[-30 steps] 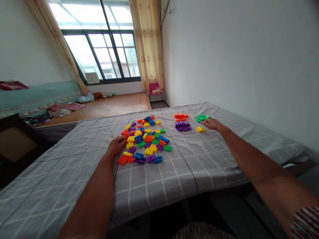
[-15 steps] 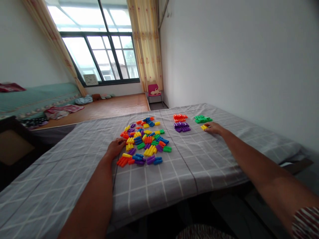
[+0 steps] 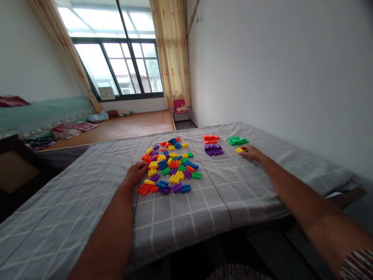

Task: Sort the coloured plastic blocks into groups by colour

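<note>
On the grey checked cloth (image 3: 204,206), a mixed pile of plastic toy blocks (image 3: 174,164) in yellow, orange, blue, purple and green is spread out. My left hand (image 3: 136,172) rests at the pile's left edge, its loosely bent fingers beside a yellow block (image 3: 153,165) and gripping nothing I can see. Farther right, my right hand (image 3: 250,152) pinches a yellow toy block (image 3: 239,150) low over the cloth. Just beyond it is a group of green blocks (image 3: 238,140). Purple blocks (image 3: 213,149) and orange blocks (image 3: 211,139) sit in separate groups to its left.
A white wall (image 3: 276,70) runs along the right side. Behind the table are a wooden bed platform (image 3: 140,124), a pink chair (image 3: 180,105) and a window with curtains (image 3: 171,50). A dark chair back (image 3: 17,171) stands at the left edge.
The view shifts very slightly. My right hand stays at the yellow block, its fingers a little changed around it. My left hand keeps its place by the pile.
</note>
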Demonstrator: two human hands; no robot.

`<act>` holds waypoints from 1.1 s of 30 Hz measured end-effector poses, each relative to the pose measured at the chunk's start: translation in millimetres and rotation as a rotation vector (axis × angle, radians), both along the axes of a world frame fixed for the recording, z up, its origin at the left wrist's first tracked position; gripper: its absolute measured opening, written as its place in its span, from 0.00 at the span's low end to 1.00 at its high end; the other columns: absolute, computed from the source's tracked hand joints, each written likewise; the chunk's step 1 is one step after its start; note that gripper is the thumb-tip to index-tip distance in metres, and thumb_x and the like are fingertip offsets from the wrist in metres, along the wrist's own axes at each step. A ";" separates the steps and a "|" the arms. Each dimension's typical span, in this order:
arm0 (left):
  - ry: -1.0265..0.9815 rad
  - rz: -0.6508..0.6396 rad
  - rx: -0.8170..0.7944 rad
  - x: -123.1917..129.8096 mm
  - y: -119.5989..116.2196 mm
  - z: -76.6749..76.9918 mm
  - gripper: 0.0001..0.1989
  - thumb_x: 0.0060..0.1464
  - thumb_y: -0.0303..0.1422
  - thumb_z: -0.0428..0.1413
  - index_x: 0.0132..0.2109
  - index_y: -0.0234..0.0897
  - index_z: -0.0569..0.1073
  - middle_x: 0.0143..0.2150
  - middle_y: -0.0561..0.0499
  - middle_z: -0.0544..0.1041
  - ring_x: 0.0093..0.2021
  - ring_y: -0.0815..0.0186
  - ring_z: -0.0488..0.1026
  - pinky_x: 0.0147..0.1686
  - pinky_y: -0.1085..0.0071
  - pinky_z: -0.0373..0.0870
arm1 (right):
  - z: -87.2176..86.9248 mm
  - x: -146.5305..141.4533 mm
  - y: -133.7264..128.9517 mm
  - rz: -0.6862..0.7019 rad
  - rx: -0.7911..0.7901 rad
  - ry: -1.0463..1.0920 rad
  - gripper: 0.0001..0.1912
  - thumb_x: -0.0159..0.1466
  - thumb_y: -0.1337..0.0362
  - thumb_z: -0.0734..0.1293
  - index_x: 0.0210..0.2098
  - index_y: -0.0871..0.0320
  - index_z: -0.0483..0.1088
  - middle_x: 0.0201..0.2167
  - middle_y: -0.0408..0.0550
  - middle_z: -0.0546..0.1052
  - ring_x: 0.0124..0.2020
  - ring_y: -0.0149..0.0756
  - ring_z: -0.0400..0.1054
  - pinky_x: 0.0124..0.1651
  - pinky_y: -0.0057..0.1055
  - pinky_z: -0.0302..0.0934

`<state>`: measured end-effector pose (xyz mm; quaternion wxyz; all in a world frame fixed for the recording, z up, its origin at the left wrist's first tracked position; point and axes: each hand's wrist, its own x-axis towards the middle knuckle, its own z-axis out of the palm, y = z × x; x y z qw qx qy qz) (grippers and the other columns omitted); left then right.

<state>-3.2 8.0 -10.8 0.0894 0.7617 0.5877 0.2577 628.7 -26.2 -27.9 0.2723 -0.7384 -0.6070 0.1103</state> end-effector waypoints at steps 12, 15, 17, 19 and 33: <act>0.011 0.009 -0.002 1.2 -1.8 -0.3 0.18 0.50 0.40 0.50 0.42 0.40 0.79 0.45 0.48 0.79 0.46 0.60 0.74 0.48 0.68 0.68 | -22.3 7.8 2.1 -0.082 0.054 -0.144 0.26 0.58 0.55 0.65 0.53 0.60 0.70 0.49 0.55 0.76 0.46 0.43 0.72 0.47 0.33 0.64; 0.003 -0.004 0.007 1.6 -4.3 -0.9 0.18 0.51 0.39 0.49 0.42 0.39 0.79 0.45 0.47 0.79 0.46 0.60 0.74 0.48 0.68 0.68 | -24.1 8.7 0.6 -0.095 0.060 -0.174 0.27 0.59 0.54 0.63 0.54 0.60 0.70 0.50 0.55 0.76 0.46 0.44 0.72 0.47 0.34 0.64; -0.005 -0.006 0.009 2.1 -5.4 -1.5 0.18 0.52 0.39 0.49 0.42 0.39 0.79 0.45 0.46 0.79 0.46 0.60 0.74 0.48 0.68 0.68 | -24.0 8.3 -0.9 -0.104 0.063 -0.206 0.27 0.59 0.54 0.63 0.54 0.60 0.70 0.49 0.57 0.76 0.46 0.46 0.71 0.47 0.36 0.63; -0.006 -0.001 0.009 2.7 -5.3 -2.3 0.17 0.51 0.39 0.50 0.42 0.40 0.79 0.44 0.47 0.79 0.46 0.60 0.74 0.49 0.68 0.68 | -21.2 4.5 -3.5 -0.116 0.075 -0.219 0.26 0.59 0.54 0.63 0.53 0.60 0.70 0.48 0.57 0.77 0.46 0.47 0.72 0.47 0.37 0.63; -0.011 -0.011 0.021 0.1 -0.4 -6.6 0.17 0.52 0.39 0.49 0.41 0.38 0.79 0.44 0.47 0.79 0.45 0.60 0.74 0.48 0.68 0.68 | 25.4 -145.0 -20.9 0.436 0.075 -0.197 0.20 0.57 0.49 0.67 0.44 0.54 0.72 0.42 0.48 0.77 0.35 0.36 0.71 0.38 0.30 0.62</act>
